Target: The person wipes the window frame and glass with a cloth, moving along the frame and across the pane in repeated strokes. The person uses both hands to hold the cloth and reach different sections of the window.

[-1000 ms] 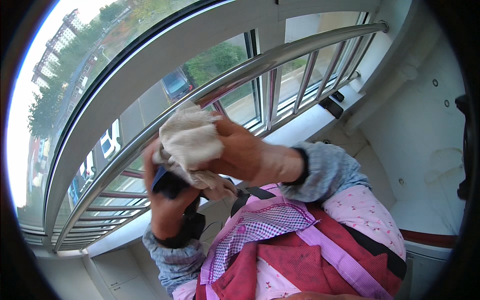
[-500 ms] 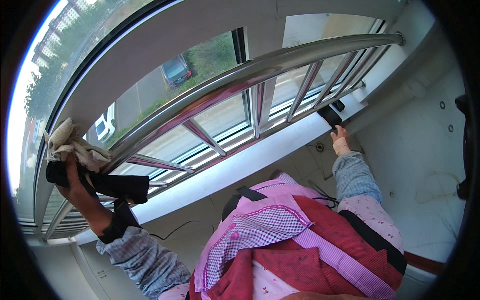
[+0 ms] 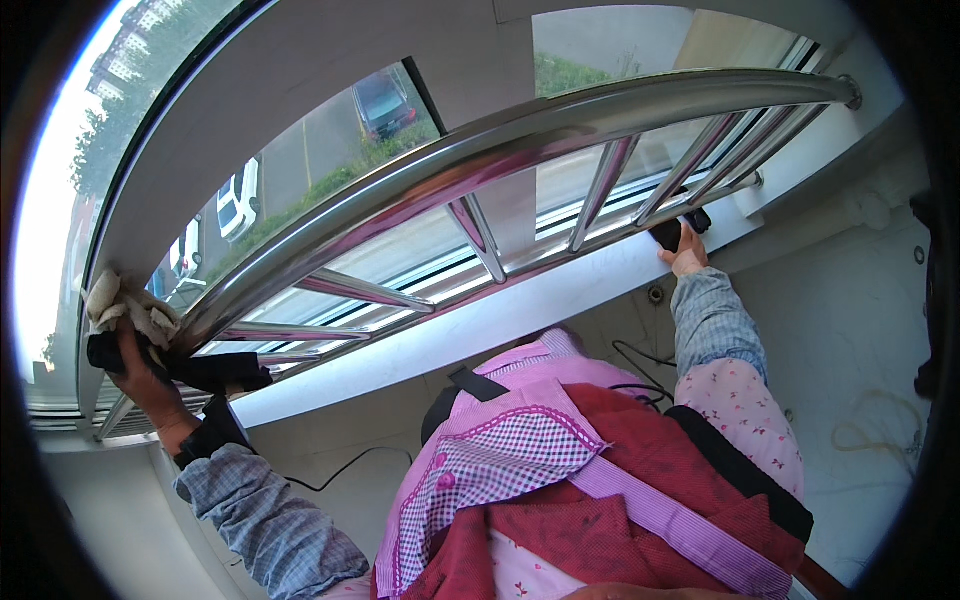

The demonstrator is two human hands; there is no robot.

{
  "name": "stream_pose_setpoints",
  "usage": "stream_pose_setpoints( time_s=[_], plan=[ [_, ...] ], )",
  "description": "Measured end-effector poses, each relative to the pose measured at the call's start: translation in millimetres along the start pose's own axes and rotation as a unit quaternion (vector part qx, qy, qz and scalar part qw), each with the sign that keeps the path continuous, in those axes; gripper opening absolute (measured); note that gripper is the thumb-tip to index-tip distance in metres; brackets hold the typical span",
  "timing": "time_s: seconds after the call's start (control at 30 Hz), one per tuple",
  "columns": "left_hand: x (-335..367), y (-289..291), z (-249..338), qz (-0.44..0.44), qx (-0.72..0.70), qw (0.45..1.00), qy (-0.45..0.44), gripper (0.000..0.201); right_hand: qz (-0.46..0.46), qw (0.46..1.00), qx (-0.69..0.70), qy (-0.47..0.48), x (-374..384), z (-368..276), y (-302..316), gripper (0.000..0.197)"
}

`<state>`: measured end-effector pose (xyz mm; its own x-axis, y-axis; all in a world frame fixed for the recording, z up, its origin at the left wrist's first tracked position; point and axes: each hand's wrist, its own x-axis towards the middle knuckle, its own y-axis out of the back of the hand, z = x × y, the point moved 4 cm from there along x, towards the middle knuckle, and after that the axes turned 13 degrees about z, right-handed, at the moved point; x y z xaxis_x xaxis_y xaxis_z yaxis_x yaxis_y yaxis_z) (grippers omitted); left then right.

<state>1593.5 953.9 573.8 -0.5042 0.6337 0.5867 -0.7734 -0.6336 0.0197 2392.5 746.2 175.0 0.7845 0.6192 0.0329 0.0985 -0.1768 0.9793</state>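
Observation:
At the left end of the steel railing, my left hand (image 3: 142,378) is closed on a crumpled beige cloth (image 3: 128,308) pressed against the top rail (image 3: 430,165). Black gear (image 3: 215,372) sits around that hand, with a black band at the wrist. Far to the right, my right hand (image 3: 687,254) reaches to the window sill (image 3: 480,328) below the lower rail. A dark object (image 3: 666,236) is right at its fingers and covers most of them; whether it is held or worn I cannot tell.
Slanting steel bars (image 3: 605,190) join the rails in front of the window. A black cable (image 3: 350,462) trails near my left sleeve, and another (image 3: 640,360) lies by my right side. A tan hose (image 3: 870,430) is coiled on the right. Parked cars (image 3: 238,203) stand outside.
My left hand and the cloth sit slightly farther left and lower in view. The right hand has moved up closer to the lower rail. The whole view has shifted a little.

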Motion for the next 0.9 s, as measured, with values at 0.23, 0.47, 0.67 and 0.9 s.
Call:
stream_pose_setpoints(
  time_s=[0.23, 0.47, 0.67, 0.9],
  plan=[
    [0.3, -8.3, 4.3, -0.023, -0.003, 0.999, -0.024, 0.049, -0.013, 1.0, 0.0, 0.016, 11.5, -7.1, -0.8, 0.094],
    [-1.6, -12.0, 12.2, -0.06, 0.009, 0.996, -0.064, 0.048, 0.011, 1.0, 0.015, 0.012, 7.3, -17.1, 3.2, 0.092],
    [-7.9, -20.4, 13.9, -0.054, -0.001, 0.997, -0.051, 0.048, -0.003, 1.0, 0.003, -0.019, -15.3, -17.2, 17.1, 0.094],
    [-6.6, -21.7, 9.3, -0.04, 0.0, 0.998, -0.038, 0.049, -0.01, 1.0, -0.009, -0.002, -12.3, -21.0, 19.2, 0.102]
  ],
)
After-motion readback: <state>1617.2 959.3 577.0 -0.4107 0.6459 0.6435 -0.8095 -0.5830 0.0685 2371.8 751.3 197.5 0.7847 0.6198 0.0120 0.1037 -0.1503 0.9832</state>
